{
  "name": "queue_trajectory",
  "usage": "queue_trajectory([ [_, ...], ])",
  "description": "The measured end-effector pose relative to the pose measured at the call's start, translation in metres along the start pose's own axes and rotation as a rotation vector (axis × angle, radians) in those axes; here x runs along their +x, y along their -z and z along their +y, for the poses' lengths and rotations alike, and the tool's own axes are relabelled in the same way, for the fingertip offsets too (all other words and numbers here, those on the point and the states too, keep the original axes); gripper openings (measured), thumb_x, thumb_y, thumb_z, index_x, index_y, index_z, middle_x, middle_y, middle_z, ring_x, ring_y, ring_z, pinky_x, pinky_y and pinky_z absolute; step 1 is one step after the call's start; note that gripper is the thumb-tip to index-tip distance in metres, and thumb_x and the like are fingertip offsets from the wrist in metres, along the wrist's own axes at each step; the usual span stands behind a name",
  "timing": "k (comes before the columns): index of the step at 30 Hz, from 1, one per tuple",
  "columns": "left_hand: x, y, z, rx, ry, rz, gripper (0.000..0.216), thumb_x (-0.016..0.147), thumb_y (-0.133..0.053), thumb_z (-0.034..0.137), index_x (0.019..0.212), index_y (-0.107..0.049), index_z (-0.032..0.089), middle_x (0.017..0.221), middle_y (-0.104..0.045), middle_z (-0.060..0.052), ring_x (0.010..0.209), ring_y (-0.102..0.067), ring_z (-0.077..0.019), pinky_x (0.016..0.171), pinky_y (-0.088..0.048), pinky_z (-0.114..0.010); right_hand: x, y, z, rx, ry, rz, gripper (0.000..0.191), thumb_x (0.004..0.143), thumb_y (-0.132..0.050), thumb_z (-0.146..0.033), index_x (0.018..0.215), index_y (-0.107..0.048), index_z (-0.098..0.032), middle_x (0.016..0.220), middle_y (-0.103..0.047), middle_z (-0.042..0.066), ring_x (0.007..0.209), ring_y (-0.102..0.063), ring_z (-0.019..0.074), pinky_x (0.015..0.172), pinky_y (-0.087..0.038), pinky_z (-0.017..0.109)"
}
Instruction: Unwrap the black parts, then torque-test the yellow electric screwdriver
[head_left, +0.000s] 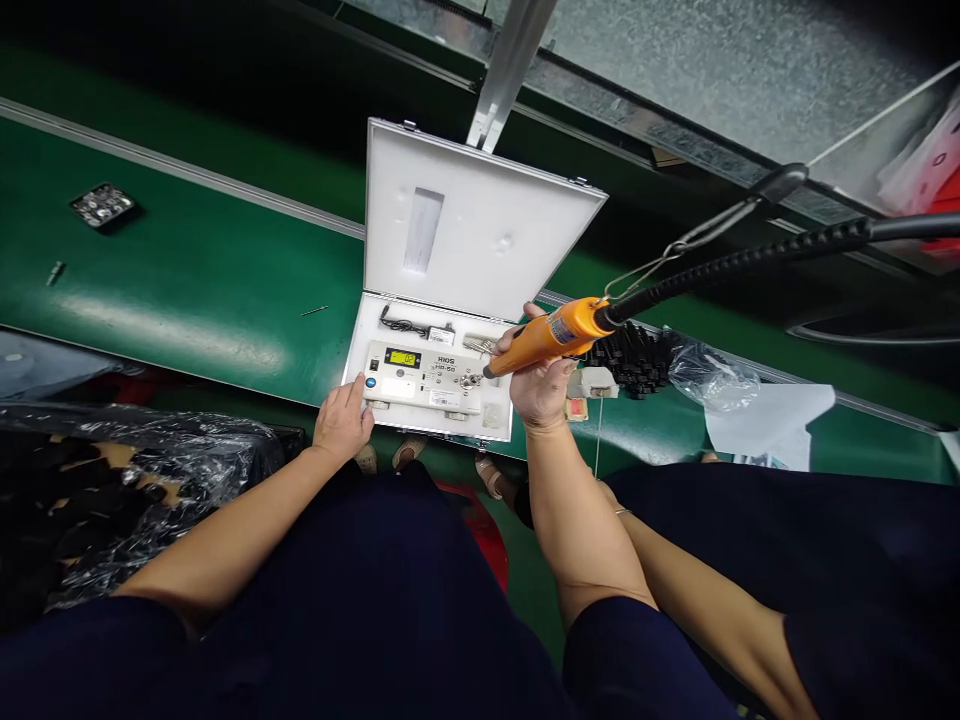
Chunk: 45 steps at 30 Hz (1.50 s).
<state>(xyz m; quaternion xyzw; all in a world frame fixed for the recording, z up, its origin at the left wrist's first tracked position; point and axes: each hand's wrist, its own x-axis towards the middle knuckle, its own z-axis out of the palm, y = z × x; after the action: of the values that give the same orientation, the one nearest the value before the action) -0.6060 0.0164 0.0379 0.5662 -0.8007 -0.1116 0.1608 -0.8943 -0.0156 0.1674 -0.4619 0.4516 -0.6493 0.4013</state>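
My right hand point(541, 390) is wrapped round an orange electric screwdriver point(551, 337), held tilted with its dark tip down by the metal socket of a HIOS torque tester point(420, 375). Whether tip and socket touch, I cannot tell. The tester lies in the white foam of an open case point(484, 225), its yellow display lit. My left hand point(345, 418) lies with fingers stretched out at the case's left front edge, fingertips close to the tester's blue button. Behind the tester a black coiled cable with an adapter point(420, 328) sits in the foam.
A black cable point(750, 262) and a wire hanger run from the screwdriver to the upper right. A small tray of metal parts point(105, 205) stands on the green bench point(187, 300). Black parts point(637, 360) lie to the right. A co-worker's arm point(697, 570) is close on my right.
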Motion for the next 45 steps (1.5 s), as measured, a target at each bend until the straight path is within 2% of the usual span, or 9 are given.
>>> queue_trajectory([
  [9, 0.0, 0.0, -0.001, 0.035, -0.01, -0.037, 0.063, 0.089, -0.048, 0.025, 0.148, -0.038, 0.006, 0.121, -0.06, -0.019, 0.108, -0.053, -0.0334, 0.097, -0.047, -0.047, -0.002, 0.004, -0.006, -0.01, -0.024, 0.005, 0.086, 0.069, -0.044, -0.091, 0.121, -0.058, -0.024, 0.079, -0.056, 0.004, 0.073, -0.059, 0.021, 0.065, -0.054, 0.04],
  [14, 0.0, -0.001, -0.003, 0.021, -0.033, -0.027, 0.06, 0.089, -0.049, 0.023, 0.147, -0.042, 0.008, 0.124, -0.059, -0.017, 0.111, -0.053, -0.0315, 0.099, -0.047, -0.045, -0.001, 0.002, -0.011, 0.057, -0.005, -0.018, 0.076, 0.068, -0.05, -0.084, 0.111, -0.062, -0.023, 0.078, -0.056, 0.004, 0.072, -0.057, 0.0217, 0.065, -0.054, 0.042],
  [19, 0.002, 0.001, -0.003, 0.054, -0.052, -0.051, 0.052, 0.088, -0.048, 0.018, 0.139, -0.053, 0.013, 0.125, -0.059, -0.016, 0.11, -0.053, -0.0308, 0.095, -0.05, -0.045, -0.002, 0.006, -0.002, 0.1, 0.05, -0.07, 0.075, 0.069, -0.061, -0.079, 0.122, -0.057, -0.027, 0.083, -0.056, 0.002, 0.076, -0.057, 0.0197, 0.068, -0.054, 0.038],
  [23, 0.002, 0.002, -0.003, 0.071, -0.061, -0.066, 0.053, 0.086, -0.045, 0.012, 0.139, -0.053, 0.014, 0.123, -0.059, -0.016, 0.108, -0.053, -0.0302, 0.093, -0.051, -0.044, -0.003, 0.011, 0.009, -0.002, 0.127, -0.036, 0.066, 0.071, -0.077, -0.057, 0.126, -0.054, -0.028, 0.079, -0.056, -0.002, 0.069, -0.057, 0.0148, 0.064, -0.053, 0.032],
  [28, 0.0, 0.001, -0.005, 0.041, -0.07, -0.016, 0.056, 0.091, -0.043, 0.018, 0.146, -0.042, 0.006, 0.121, -0.061, -0.019, 0.107, -0.054, -0.0307, 0.097, -0.05, -0.044, -0.006, 0.005, 0.008, -0.116, 0.107, 0.117, 0.046, 0.075, -0.079, -0.038, 0.114, -0.059, -0.023, 0.07, -0.055, -0.004, 0.056, -0.054, 0.011, 0.056, -0.051, 0.029],
  [34, 0.0, 0.0, -0.004, 0.039, -0.06, 0.012, 0.057, 0.092, -0.043, 0.019, 0.146, -0.041, 0.002, 0.12, -0.061, -0.021, 0.106, -0.055, -0.0325, 0.097, -0.049, -0.047, -0.006, 0.001, 0.007, -0.229, 0.119, 0.203, 0.039, 0.073, -0.079, -0.045, 0.095, -0.058, -0.02, 0.072, -0.054, -0.002, 0.056, -0.053, 0.011, 0.055, -0.051, 0.03],
  [38, -0.001, -0.001, -0.003, 0.043, -0.033, 0.013, 0.057, 0.091, -0.043, 0.02, 0.144, -0.043, 0.0, 0.119, -0.061, -0.023, 0.108, -0.055, -0.0338, 0.098, -0.048, -0.048, -0.005, 0.0, 0.012, -0.269, 0.103, 0.2, 0.035, 0.076, -0.075, -0.047, 0.081, -0.053, -0.021, 0.07, -0.051, -0.002, 0.056, -0.052, 0.0109, 0.055, -0.051, 0.031],
  [42, -0.001, -0.001, -0.003, 0.05, -0.027, 0.005, 0.057, 0.091, -0.044, 0.021, 0.144, -0.044, -0.001, 0.12, -0.061, -0.024, 0.108, -0.055, -0.0337, 0.098, -0.048, -0.048, -0.003, -0.001, 0.015, -0.28, 0.154, 0.198, 0.03, 0.075, -0.076, -0.042, 0.077, -0.054, -0.021, 0.072, -0.053, -0.001, 0.065, -0.056, 0.0136, 0.064, -0.056, 0.034],
  [45, 0.0, -0.001, -0.003, 0.051, -0.027, -0.001, 0.057, 0.091, -0.043, 0.021, 0.144, -0.043, -0.002, 0.12, -0.061, -0.024, 0.108, -0.055, -0.0334, 0.098, -0.048, -0.048, -0.003, -0.002, 0.018, -0.251, 0.167, 0.198, 0.029, 0.075, -0.077, -0.039, 0.076, -0.054, -0.021, 0.071, -0.053, -0.002, 0.063, -0.055, 0.0136, 0.063, -0.056, 0.034],
])
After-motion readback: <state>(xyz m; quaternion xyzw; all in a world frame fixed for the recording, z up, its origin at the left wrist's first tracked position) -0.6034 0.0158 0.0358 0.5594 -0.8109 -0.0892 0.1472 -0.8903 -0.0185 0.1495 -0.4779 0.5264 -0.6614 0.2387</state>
